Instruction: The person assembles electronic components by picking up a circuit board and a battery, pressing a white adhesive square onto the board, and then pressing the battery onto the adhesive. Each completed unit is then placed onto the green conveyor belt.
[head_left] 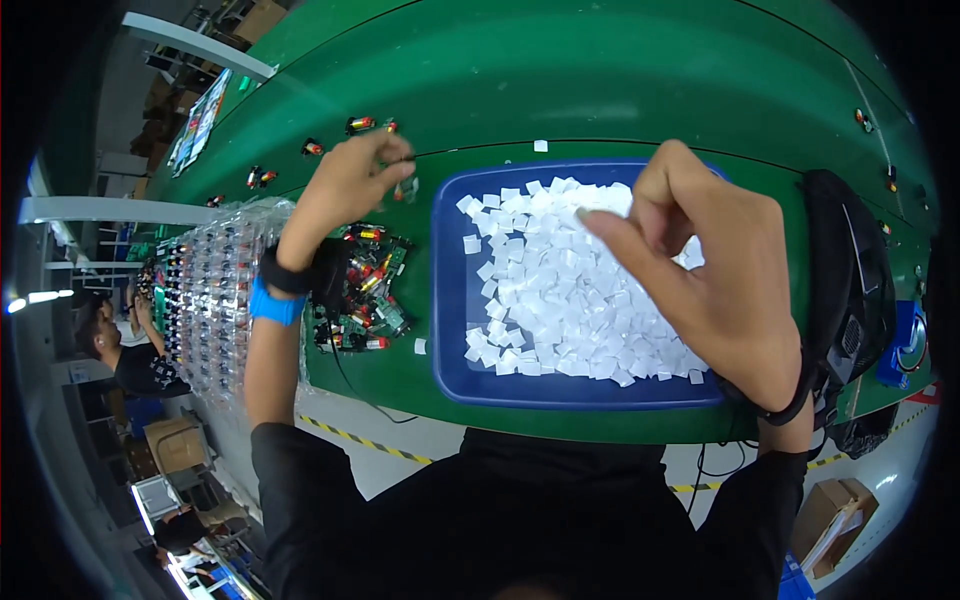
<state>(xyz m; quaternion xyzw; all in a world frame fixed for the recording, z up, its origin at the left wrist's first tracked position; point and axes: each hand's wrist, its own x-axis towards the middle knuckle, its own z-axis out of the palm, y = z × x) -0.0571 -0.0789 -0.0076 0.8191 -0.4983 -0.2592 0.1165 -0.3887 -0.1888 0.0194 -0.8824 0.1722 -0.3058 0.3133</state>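
Observation:
My left hand (352, 183) is raised above the green table (600, 90), its fingertips pinched on a small electronic part (405, 187) just left of the blue tray (450, 330). A pile of small circuit boards with red components (365, 290) lies under my left wrist. My right hand (715, 270) hovers over the tray, which is full of small white square pieces (560, 290). Its fingers are curled and the thumb and forefinger meet near the pile's top; whether a white piece is between them is hidden.
Clear plastic trays of finished parts (215, 290) lie at the table's left end. Loose red components (360, 124) are scattered behind my left hand. A black bag (850, 290) sits right of the tray. Another person (125, 350) works at far left. A cardboard box (830, 515) stands on the floor.

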